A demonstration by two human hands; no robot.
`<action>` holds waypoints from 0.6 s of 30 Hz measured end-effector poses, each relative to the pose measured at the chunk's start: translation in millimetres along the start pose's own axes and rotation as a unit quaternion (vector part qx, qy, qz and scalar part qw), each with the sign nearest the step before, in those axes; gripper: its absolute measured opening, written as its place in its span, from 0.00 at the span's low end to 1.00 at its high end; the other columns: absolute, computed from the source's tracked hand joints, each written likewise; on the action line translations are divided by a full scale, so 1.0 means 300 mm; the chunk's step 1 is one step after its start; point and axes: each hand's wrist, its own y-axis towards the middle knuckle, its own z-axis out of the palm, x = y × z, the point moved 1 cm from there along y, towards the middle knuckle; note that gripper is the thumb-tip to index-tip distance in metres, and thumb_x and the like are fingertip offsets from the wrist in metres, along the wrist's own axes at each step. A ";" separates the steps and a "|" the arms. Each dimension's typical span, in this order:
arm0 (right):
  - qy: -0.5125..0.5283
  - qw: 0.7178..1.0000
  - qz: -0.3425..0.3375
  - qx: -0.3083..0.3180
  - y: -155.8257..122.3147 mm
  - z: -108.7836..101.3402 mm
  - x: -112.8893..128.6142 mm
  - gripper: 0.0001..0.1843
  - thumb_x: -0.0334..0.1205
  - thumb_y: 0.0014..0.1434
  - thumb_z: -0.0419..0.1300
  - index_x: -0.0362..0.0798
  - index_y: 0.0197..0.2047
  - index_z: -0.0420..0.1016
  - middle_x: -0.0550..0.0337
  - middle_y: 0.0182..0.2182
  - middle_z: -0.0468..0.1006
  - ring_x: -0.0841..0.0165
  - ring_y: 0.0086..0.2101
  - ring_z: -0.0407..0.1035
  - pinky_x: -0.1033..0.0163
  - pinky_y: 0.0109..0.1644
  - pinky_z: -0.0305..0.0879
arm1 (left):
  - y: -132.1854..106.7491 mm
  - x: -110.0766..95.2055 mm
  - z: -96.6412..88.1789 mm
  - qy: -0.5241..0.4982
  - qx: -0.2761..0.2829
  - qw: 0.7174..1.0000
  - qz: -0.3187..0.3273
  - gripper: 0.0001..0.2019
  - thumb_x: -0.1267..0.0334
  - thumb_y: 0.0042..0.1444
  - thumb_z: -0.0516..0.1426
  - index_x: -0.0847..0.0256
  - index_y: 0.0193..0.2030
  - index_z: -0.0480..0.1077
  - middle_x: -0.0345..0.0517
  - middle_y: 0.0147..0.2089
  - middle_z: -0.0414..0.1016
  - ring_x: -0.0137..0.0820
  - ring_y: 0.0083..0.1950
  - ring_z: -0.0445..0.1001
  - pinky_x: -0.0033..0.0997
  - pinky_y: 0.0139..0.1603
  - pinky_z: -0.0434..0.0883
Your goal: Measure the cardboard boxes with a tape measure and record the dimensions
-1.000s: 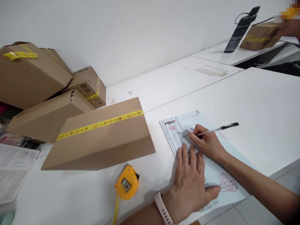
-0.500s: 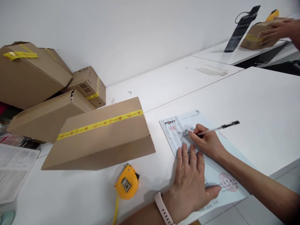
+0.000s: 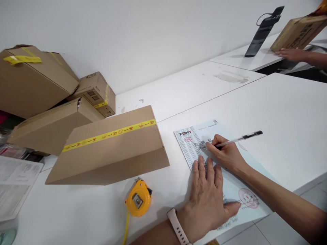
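Note:
A pale blue printed sheet (image 3: 230, 190) with a red round stamp lies on the white table. My left hand (image 3: 206, 194) rests flat on it, fingers stretched out. My right hand (image 3: 227, 153) pinches a pen (image 3: 238, 139) with a clear barrel and black end; its tip is down at the printed title, partly hidden by my fingers. Left of my hands sits a yellow tape measure (image 3: 138, 199) with some of its tape pulled out toward the table's front. Beyond it lies a cardboard box (image 3: 114, 146) sealed with yellow printed tape.
More cardboard boxes (image 3: 33, 81) are piled at the left by the wall. Printed papers (image 3: 17, 187) lie at the left edge. A dark water bottle (image 3: 264, 32) stands far right, near another person's hand (image 3: 291, 54) and a cardboard box (image 3: 296, 32).
At the far right, the other person has turned and tilted their box, and one hand now lies low beside it. My pen has shifted very slightly; my left hand has stayed put.

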 end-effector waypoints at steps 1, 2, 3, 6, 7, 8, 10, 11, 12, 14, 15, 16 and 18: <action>-0.001 1.000 -0.001 -0.001 0.000 0.000 0.001 0.17 0.41 0.57 0.62 0.53 0.23 0.58 0.69 0.18 0.57 0.71 0.22 0.51 0.62 0.25 0.50 | 0.000 0.000 -0.002 -0.001 0.002 1.000 -0.001 0.46 0.33 0.67 0.42 0.75 0.74 0.56 0.70 0.77 0.52 0.60 0.78 0.42 0.57 0.76 0.57; -0.003 1.000 -0.001 0.000 0.000 -0.001 0.001 0.17 0.41 0.57 0.62 0.53 0.23 0.58 0.69 0.18 0.57 0.71 0.22 0.50 0.62 0.25 0.50 | 0.001 0.000 -0.003 -0.003 0.005 1.000 0.000 0.46 0.33 0.67 0.42 0.75 0.74 0.56 0.70 0.77 0.52 0.60 0.78 0.42 0.57 0.76 0.57; -0.005 1.000 -0.002 0.002 0.001 -0.001 0.000 0.17 0.41 0.57 0.62 0.53 0.23 0.58 0.69 0.18 0.57 0.71 0.22 0.50 0.62 0.25 0.49 | 0.001 0.000 -0.004 -0.004 0.007 1.000 0.000 0.46 0.33 0.67 0.43 0.75 0.74 0.55 0.70 0.77 0.52 0.61 0.78 0.42 0.57 0.76 0.57; -0.008 1.000 -0.004 0.003 0.002 -0.002 -0.003 0.16 0.40 0.57 0.62 0.53 0.23 0.58 0.69 0.18 0.56 0.71 0.22 0.50 0.62 0.25 0.50 | 0.000 0.001 -0.003 -0.007 0.010 1.000 0.001 0.46 0.33 0.67 0.43 0.76 0.75 0.55 0.70 0.77 0.52 0.60 0.78 0.41 0.57 0.76 0.57; -0.009 1.000 -0.006 0.000 0.002 -0.003 -0.004 0.17 0.40 0.57 0.62 0.53 0.23 0.58 0.69 0.18 0.56 0.71 0.22 0.50 0.62 0.25 0.50 | 0.000 0.002 -0.002 -0.007 0.010 1.000 0.001 0.46 0.33 0.67 0.44 0.76 0.75 0.55 0.70 0.77 0.51 0.60 0.78 0.41 0.57 0.76 0.56; -0.010 1.000 -0.008 -0.003 0.002 -0.003 -0.004 0.17 0.40 0.57 0.62 0.53 0.23 0.58 0.69 0.18 0.56 0.71 0.22 0.51 0.62 0.26 0.50 | 0.000 0.003 0.000 -0.007 0.011 1.000 0.002 0.46 0.33 0.66 0.44 0.76 0.75 0.55 0.70 0.77 0.51 0.60 0.78 0.41 0.57 0.76 0.56; -0.011 1.000 -0.011 -0.008 0.002 -0.003 -0.005 0.17 0.40 0.57 0.62 0.53 0.23 0.57 0.69 0.18 0.56 0.71 0.22 0.50 0.62 0.26 0.50 | 0.000 0.004 0.003 -0.006 0.009 1.000 0.003 0.46 0.33 0.66 0.45 0.76 0.75 0.55 0.70 0.77 0.51 0.61 0.78 0.41 0.57 0.76 0.56; -0.011 1.000 -0.011 -0.008 0.002 -0.002 -0.005 0.17 0.40 0.57 0.62 0.53 0.23 0.57 0.69 0.18 0.56 0.71 0.22 0.50 0.62 0.26 0.50 | 0.001 0.005 0.005 -0.005 0.007 1.000 0.003 0.46 0.33 0.66 0.45 0.76 0.75 0.55 0.70 0.77 0.52 0.61 0.78 0.41 0.57 0.76 0.56; -0.011 1.000 -0.010 -0.007 0.002 -0.002 -0.005 0.17 0.40 0.57 0.62 0.53 0.23 0.57 0.70 0.18 0.56 0.71 0.22 0.50 0.62 0.26 0.49 | 0.001 0.005 0.007 -0.005 0.004 1.000 0.003 0.46 0.33 0.66 0.44 0.76 0.74 0.55 0.70 0.77 0.52 0.61 0.78 0.41 0.57 0.76 0.55; -0.011 1.000 -0.008 -0.004 0.001 -0.001 -0.005 0.17 0.40 0.57 0.62 0.53 0.23 0.57 0.70 0.18 0.55 0.71 0.22 0.50 0.62 0.25 0.49 | 0.001 0.004 0.008 -0.003 0.000 1.000 0.002 0.46 0.33 0.66 0.44 0.75 0.74 0.56 0.70 0.77 0.52 0.60 0.78 0.41 0.57 0.76 0.56; -0.012 1.000 -0.007 -0.004 0.001 -0.001 -0.006 0.17 0.40 0.57 0.62 0.53 0.23 0.57 0.70 0.18 0.56 0.71 0.22 0.50 0.62 0.25 0.49 | 0.001 0.003 0.008 -0.003 -0.001 1.000 0.002 0.46 0.33 0.66 0.44 0.75 0.74 0.56 0.69 0.77 0.52 0.60 0.78 0.41 0.57 0.76 0.56; -0.012 1.000 -0.006 -0.003 0.001 0.000 -0.006 0.17 0.40 0.57 0.62 0.53 0.23 0.57 0.70 0.18 0.56 0.71 0.22 0.50 0.62 0.25 0.49 | 0.001 0.001 0.007 -0.002 -0.001 1.000 0.002 0.46 0.33 0.66 0.44 0.75 0.74 0.56 0.69 0.77 0.52 0.60 0.78 0.42 0.57 0.76 0.56; -0.012 1.000 -0.005 -0.003 0.000 -0.001 -0.005 0.17 0.40 0.57 0.62 0.53 0.23 0.58 0.70 0.18 0.56 0.71 0.22 0.50 0.62 0.25 0.49 | -0.001 -0.001 0.005 -0.002 0.000 1.000 0.000 0.46 0.33 0.67 0.44 0.75 0.74 0.56 0.69 0.77 0.52 0.60 0.78 0.42 0.57 0.76 0.56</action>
